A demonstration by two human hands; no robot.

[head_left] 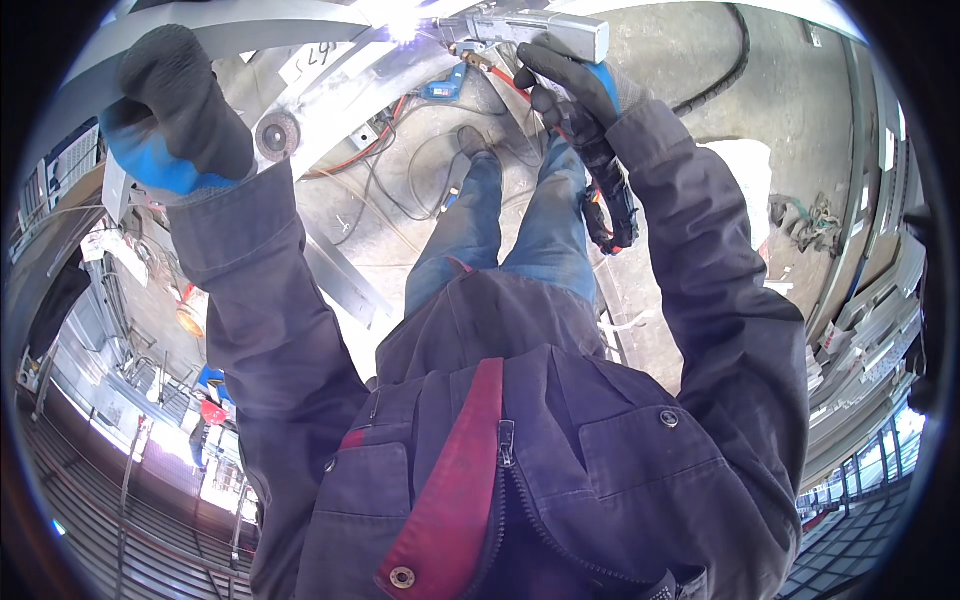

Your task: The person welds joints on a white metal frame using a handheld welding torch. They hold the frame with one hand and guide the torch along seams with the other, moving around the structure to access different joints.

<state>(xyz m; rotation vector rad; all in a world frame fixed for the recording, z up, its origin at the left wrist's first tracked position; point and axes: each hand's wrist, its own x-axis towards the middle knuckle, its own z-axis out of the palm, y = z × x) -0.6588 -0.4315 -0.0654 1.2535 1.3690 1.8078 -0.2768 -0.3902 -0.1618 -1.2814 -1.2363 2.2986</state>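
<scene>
My left hand (180, 110), in a black and blue glove, is closed over the edge of a pale metal beam (250, 32) at the upper left. At the top, my right hand (575, 90), gloved the same way, is beneath a grey boxy welding gun (545, 35) with its fingers bent around the handle. The palm side of that grip is partly hidden. The gun's narrow front end points left, and a glaring white light burns at its tip against the metal. From the right hand a thick black cable (618, 200) hangs beside my leg.
A red hose with a brass fitting (475, 60) runs below the gun. On the concrete floor lie a blue power tool (443, 86) and several loose cables. A round disc (278, 135) rests near my left cuff. Long metal profiles (870, 320) are stacked at the right.
</scene>
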